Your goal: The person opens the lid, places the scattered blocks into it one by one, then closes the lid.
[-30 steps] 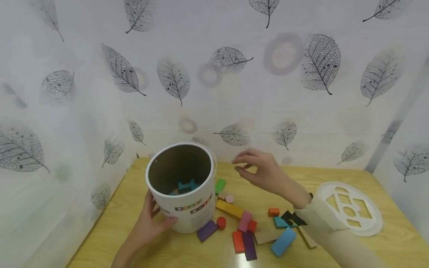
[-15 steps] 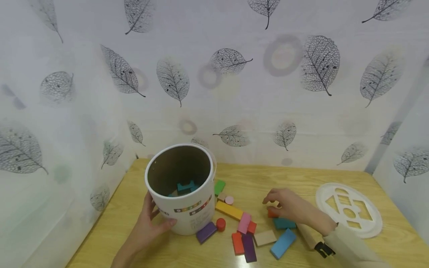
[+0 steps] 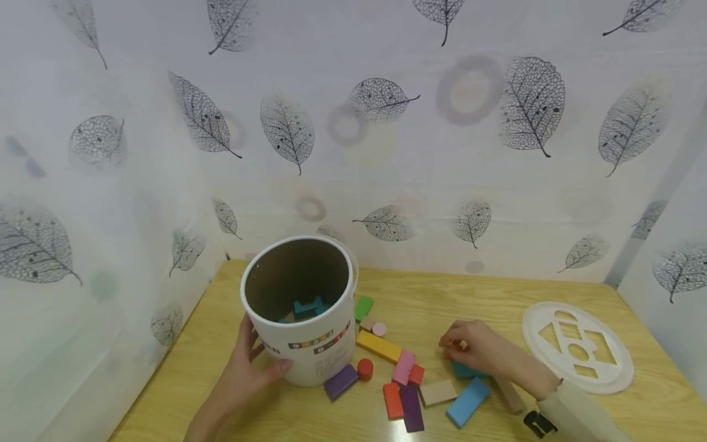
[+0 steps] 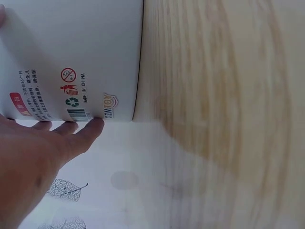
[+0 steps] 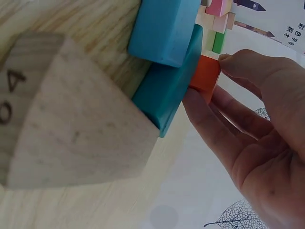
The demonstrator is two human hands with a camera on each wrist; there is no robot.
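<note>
A white round bucket with printed labels stands on the left of the table, blue-green blocks visible inside it. My left hand holds its side, thumb across the front and fingers spread along the far side. On the right, my right hand pinches a small orange-red block between thumb and fingers. That block is right by a teal block. A blue block lies nearer me, and a plain wooden block sits below my right wrist.
Between the hands lie a yellow block, a pink one, a red cylinder, two purple blocks and several others. A white lid with shaped cut-outs rests at the far right. A leaf-patterned curtain closes off the back.
My right hand has come down from above the table's middle to the right and closed on the small orange-red block. The left hand and bucket have stayed put.
</note>
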